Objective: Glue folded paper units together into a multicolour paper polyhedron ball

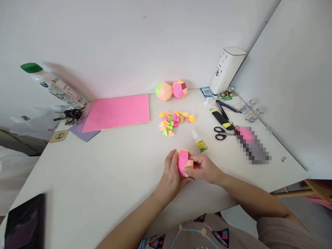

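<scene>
Near the table's front edge, a folded paper piece (183, 158) in pink, peach and orange is held between both hands. My left hand (169, 174) wraps round its left side and underside. On the right, my right hand (203, 168) pinches the peach part, thumb on top, its other fingers partly hidden behind the paper. A small glue bottle (201, 143) with a yellow-green label lies just beyond my right hand. Farther back is a pile of small folded paper units (176, 119) in several colours. Two finished-looking paper balls (164, 91) (180, 89) rest against the wall.
Pink paper sheets (118, 112) lie at the back left, near keys (73, 114) and a green-capped bottle (61, 88). Scissors (220, 133), a cutter (222, 119), pens and small glass jars (252, 114) are on the right. A black device (25, 223) sits at the front left.
</scene>
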A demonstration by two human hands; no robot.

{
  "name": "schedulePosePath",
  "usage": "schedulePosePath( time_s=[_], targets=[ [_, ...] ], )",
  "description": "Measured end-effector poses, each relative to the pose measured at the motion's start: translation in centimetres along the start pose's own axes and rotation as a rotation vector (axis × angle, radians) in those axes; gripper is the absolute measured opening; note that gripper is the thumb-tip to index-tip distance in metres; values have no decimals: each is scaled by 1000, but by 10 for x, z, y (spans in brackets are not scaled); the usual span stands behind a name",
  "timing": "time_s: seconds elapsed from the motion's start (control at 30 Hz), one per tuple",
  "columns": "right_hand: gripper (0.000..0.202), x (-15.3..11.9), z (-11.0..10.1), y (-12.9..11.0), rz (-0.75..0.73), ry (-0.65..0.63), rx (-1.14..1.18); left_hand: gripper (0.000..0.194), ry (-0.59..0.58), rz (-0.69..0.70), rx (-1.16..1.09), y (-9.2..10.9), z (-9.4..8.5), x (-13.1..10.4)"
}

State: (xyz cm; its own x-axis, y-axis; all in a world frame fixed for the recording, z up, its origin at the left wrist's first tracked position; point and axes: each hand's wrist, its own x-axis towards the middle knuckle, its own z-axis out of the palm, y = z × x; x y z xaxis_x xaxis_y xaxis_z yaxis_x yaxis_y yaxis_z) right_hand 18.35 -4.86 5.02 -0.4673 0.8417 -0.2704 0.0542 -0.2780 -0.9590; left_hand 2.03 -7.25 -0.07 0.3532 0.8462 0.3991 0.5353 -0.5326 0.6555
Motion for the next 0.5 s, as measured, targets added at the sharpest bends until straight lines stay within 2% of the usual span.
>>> schedulePosePath(
  time_s=[0.33, 0.5],
  targets=[
    [21, 0, 1, 2, -6, 8, -74, 86, 9, 13, 38, 1, 1, -1],
    [25, 1, -2, 2, -6, -50, -53, 88, 5, 4, 27, 2, 1, -1]
  ],
)
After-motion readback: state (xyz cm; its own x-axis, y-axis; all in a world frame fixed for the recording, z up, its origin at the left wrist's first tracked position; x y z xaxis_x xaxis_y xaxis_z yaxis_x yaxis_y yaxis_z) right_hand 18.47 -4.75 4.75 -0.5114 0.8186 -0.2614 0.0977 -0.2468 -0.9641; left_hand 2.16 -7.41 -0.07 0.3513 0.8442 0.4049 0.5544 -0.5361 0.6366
